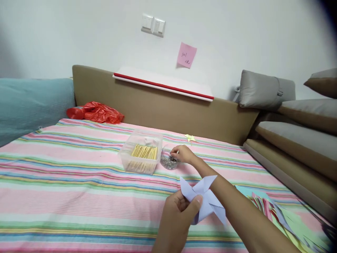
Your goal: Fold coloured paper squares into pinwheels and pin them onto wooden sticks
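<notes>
A pale purple paper pinwheel [206, 203] is pinched between the thumb and fingers of my left hand [179, 214], low in the middle of the view. Farther forward, my right hand [183, 154] reaches over a small clear round container [168, 163] of small metallic pieces. Its fingertips are pressed together at the container's rim, and what they hold, if anything, is too small to name. Just left of it stands a clear plastic box [140, 154] with many short wooden sticks [144, 152] inside.
A small yellow pinwheel [190, 138] lies behind my right hand. Coloured paper sheets [286, 221] and dark scissors [329, 230] are at the lower right. A red plastic bag [97, 112] sits at the back left, and cushions [302, 140] are stacked on the right.
</notes>
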`<state>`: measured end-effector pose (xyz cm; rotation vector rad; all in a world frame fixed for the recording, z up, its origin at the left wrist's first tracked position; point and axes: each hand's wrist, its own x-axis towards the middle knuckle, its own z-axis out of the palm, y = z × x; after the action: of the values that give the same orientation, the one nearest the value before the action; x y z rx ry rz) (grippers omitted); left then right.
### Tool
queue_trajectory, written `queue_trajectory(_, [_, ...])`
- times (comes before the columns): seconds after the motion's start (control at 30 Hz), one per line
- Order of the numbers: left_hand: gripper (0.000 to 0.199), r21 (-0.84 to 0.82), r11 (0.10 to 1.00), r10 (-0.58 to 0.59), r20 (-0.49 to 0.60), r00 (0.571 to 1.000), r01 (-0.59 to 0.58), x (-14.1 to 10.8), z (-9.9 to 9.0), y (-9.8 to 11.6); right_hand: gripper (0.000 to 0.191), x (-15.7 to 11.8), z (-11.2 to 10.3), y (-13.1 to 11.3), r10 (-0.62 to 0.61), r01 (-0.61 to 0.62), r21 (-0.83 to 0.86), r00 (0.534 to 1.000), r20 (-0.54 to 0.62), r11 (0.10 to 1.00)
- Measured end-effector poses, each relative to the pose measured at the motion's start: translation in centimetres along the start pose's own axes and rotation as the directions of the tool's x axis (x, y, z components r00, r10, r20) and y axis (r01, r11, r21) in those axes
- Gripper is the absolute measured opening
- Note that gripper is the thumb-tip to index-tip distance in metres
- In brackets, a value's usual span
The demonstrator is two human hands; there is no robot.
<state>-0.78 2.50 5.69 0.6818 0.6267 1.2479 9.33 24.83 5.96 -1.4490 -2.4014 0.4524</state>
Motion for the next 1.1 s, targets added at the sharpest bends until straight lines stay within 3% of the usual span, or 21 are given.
queue_trajectory(0.23, [0.042, -0.024, 1.000, -0.015, 0.053, 0.998, 0.016, 0.5, -0.7, -0.1, 0.024, 2.2, 1.5, -0.7, 0.188, -0.143, -0.245, 0.967, 0.172, 0.959])
queue_trajectory(0.57, [0.039, -0.071, 0.997, -0.020, 0.091, 0.996, 0.026, 0.6, -0.5, 0.0, 0.025, 2.4, 2.8, -1.7, 0.307, -0.206, -0.412, 0.932, 0.195, 0.888])
queue_trajectory(0.9, [0.039, -0.077, 0.997, 0.001, 0.095, 0.996, 0.006, 0.5, -0.6, 0.0, 0.023, 2.4, 3.3, -1.7, 0.266, -0.194, -0.433, 0.958, 0.111, 0.880])
queue_trajectory(1.0, [0.041, -0.085, 0.996, -0.023, 0.021, 1.000, 0.025, 0.7, -0.9, 0.3, 0.022, 1.6, 2.1, -1.8, 0.206, -0.173, -0.393, 0.978, 0.043, 0.903])
queue_trajectory(1.1, [0.044, -0.127, 0.992, -0.025, -0.058, 0.998, 0.018, 1.0, -1.5, 1.0, 0.017, -0.9, -0.3, -1.5, 0.120, -0.128, -0.349, 0.992, -0.043, 0.928])
